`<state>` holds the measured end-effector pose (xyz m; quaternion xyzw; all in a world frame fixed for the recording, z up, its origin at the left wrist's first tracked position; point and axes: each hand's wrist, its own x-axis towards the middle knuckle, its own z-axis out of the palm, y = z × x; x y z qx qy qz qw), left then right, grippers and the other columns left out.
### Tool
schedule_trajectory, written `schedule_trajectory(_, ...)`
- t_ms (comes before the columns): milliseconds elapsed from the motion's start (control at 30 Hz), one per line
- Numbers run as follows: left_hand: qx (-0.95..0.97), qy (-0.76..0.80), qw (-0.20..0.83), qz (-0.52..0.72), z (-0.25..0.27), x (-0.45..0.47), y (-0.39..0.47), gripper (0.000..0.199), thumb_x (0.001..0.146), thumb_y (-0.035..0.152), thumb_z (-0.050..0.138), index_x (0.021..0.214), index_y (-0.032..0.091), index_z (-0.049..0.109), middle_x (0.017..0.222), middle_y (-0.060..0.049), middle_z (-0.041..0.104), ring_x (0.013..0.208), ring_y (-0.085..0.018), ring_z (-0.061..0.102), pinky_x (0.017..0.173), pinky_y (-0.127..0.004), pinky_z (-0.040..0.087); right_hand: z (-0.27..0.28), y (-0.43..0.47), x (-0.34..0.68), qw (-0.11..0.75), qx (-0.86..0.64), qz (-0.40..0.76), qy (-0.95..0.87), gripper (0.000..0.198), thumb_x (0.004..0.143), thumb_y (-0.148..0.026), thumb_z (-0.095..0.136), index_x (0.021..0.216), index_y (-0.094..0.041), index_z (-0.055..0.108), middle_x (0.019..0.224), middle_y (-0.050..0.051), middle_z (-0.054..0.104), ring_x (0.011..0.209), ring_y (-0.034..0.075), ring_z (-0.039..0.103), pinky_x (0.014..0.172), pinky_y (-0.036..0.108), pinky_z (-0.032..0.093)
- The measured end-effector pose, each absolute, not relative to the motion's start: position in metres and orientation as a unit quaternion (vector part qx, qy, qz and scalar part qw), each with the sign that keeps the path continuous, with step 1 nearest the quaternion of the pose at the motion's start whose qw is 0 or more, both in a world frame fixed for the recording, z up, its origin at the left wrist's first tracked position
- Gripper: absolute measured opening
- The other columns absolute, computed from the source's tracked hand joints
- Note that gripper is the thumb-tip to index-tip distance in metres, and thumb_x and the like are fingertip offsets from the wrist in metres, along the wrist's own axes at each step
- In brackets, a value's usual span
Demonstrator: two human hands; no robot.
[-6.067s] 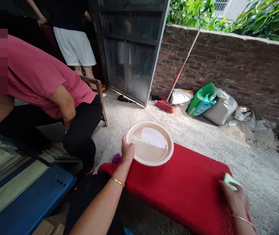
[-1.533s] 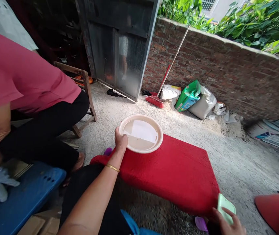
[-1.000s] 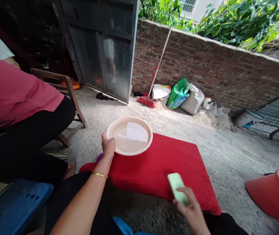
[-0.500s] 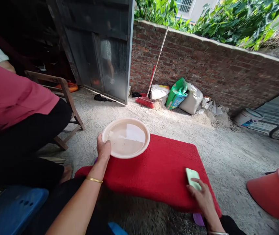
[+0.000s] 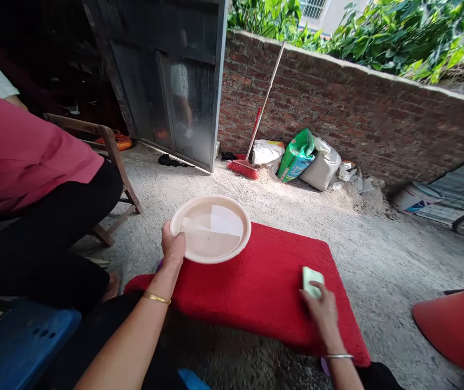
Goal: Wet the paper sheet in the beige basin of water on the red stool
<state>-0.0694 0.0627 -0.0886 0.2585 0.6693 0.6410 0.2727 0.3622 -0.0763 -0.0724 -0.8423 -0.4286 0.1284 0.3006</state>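
Observation:
My left hand (image 5: pixel 174 246) grips the near left rim of a round pale pink plastic basin (image 5: pixel 238 253) that holds shallow, slightly cloudy water with small specks in it. The basin sits over the far left part of a small table covered in red cloth (image 5: pixel 264 303); whether it rests fully on it I cannot tell. On the right part of the red cloth, my right hand (image 5: pixel 322 309) has its thumb and fingers closed on a pale green, flat rectangular piece with rounded corners (image 5: pixel 310 276). Its exact kind is unclear.
At left sits a person in a pink top (image 5: pixel 32 146), beside a wooden folding chair (image 5: pixel 112 157) and a blue plastic stool (image 5: pixel 49 338). A red bucket (image 5: pixel 447 319) lies at right. A broom (image 5: pixel 243 169), sacks (image 5: pixel 321 168) and a brick wall (image 5: pixel 354 103) are beyond.
My right hand has moved left and slightly away from me across the red cloth, carrying the pale green piece with it. My left hand and the basin stay nearly the same.

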Motion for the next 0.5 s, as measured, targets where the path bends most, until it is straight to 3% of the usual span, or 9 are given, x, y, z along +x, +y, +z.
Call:
schedule_trajectory(100, 0.257, 0.674, 0.27, 0.638, -0.086, -0.069, 0.062, 0.07, 0.065, 0.007, 0.062, 0.133, 0.023, 0.055, 0.105, -0.002, 0.07, 0.103, -0.021, 0.068, 0.102, -0.039, 0.053, -0.087, -0.1, 0.265, 0.323, -0.717, 0.236, -0.571, 0.036, 0.066, -0.037, 0.068, 0.1, -0.027, 0.072, 0.096, 0.004, 0.061, 0.088, 0.023, 0.062, 0.083, 0.034, 0.051)
schedule_trajectory(200, 0.256, 0.676, 0.268, 0.637, -0.083, -0.068, 0.061, 0.071, 0.064, 0.007, 0.062, 0.133, 0.024, 0.055, 0.105, -0.002, 0.07, 0.104, -0.021, 0.068, 0.102, -0.037, 0.053, -0.082, -0.129, 0.192, 0.226, -0.55, 0.4, -0.698, 0.042, 0.057, -0.019, 0.071, 0.097, -0.029, 0.075, 0.107, 0.003, 0.06, 0.095, 0.022, 0.062, 0.081, 0.03, 0.05)
schedule_trajectory(267, 0.255, 0.676, 0.268, 0.638, -0.082, -0.067, 0.06, 0.072, 0.064, 0.007, 0.062, 0.133, 0.024, 0.055, 0.106, -0.002, 0.07, 0.104, -0.022, 0.068, 0.102, -0.037, 0.053, -0.071, -0.137, 0.182, 0.18, -0.503, 0.458, -0.711, 0.042, 0.053, -0.018, 0.073, 0.094, -0.029, 0.076, 0.11, 0.003, 0.061, 0.098, 0.022, 0.063, 0.081, 0.029, 0.049)
schedule_trajectory(367, 0.254, 0.674, 0.276, 0.637, -0.081, -0.065, 0.06, 0.074, 0.065, 0.006, 0.062, 0.136, 0.023, 0.053, 0.109, -0.003, 0.071, 0.105, -0.022, 0.069, 0.102, -0.038, 0.053, -0.057, -0.13, 0.231, 0.283, -0.58, 0.414, -0.642, 0.036, 0.058, -0.033, 0.07, 0.093, -0.026, 0.075, 0.107, 0.005, 0.063, 0.1, 0.025, 0.063, 0.084, 0.033, 0.05)
schedule_trajectory(433, 0.255, 0.677, 0.28, 0.631, -0.08, -0.063, 0.061, 0.074, 0.065, 0.005, 0.061, 0.136, 0.023, 0.053, 0.11, -0.004, 0.071, 0.106, -0.023, 0.068, 0.103, -0.039, 0.052, -0.055, -0.122, 0.294, 0.372, -0.678, 0.307, -0.555, 0.042, 0.06, -0.05, 0.067, 0.092, -0.023, 0.073, 0.098, 0.008, 0.065, 0.094, 0.028, 0.063, 0.083, 0.038, 0.051)
schedule_trajectory(500, 0.25, 0.685, 0.278, 0.625, -0.078, -0.062, 0.062, 0.074, 0.065, 0.003, 0.061, 0.136, 0.023, 0.054, 0.111, -0.004, 0.071, 0.107, -0.024, 0.068, 0.104, -0.04, 0.052, -0.058, -0.12, 0.36, 0.379, -0.784, 0.19, -0.454, 0.054, 0.058, -0.064, 0.065, 0.091, -0.022, 0.07, 0.084, 0.008, 0.065, 0.08, 0.03, 0.063, 0.076, 0.044, 0.052)
